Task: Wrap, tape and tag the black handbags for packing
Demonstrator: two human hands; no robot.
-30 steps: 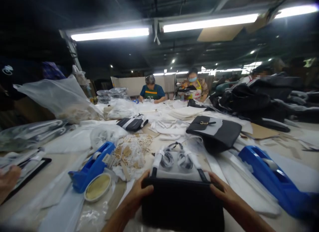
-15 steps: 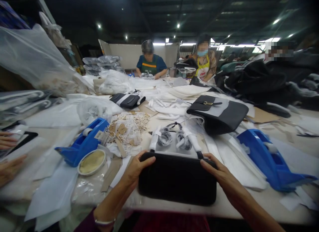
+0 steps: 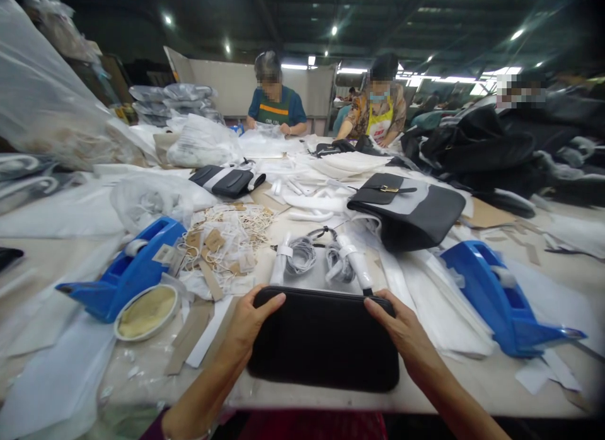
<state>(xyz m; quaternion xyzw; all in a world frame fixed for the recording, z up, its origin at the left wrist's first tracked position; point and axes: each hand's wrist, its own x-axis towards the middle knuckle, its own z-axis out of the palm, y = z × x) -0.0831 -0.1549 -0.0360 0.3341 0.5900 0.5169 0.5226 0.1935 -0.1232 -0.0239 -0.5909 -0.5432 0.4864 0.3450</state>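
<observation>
A black bag [image 3: 323, 342] lies at the table's front edge, its dark bottom facing me. My left hand [image 3: 253, 314] grips its upper left corner, thumb on the near face. At the upper right corner my right hand [image 3: 394, 317] holds it the same way. Beyond the bag's top edge lie white-wrapped handles [image 3: 354, 261] and a coiled, wrapped strap [image 3: 301, 256]. The fingers behind the bag are partly hidden.
Blue tape dispensers stand left [image 3: 127, 270] and right [image 3: 513, 301]. Near the left one are a round dish [image 3: 146, 311] and tangled string tags [image 3: 227, 238]. A black and grey bag [image 3: 409, 210] lies behind. Two people work across the table.
The view has shifted slightly, so most things sit further left. Both hands still hold the black bag. The other person's hands at the left edge have gone out of view.
</observation>
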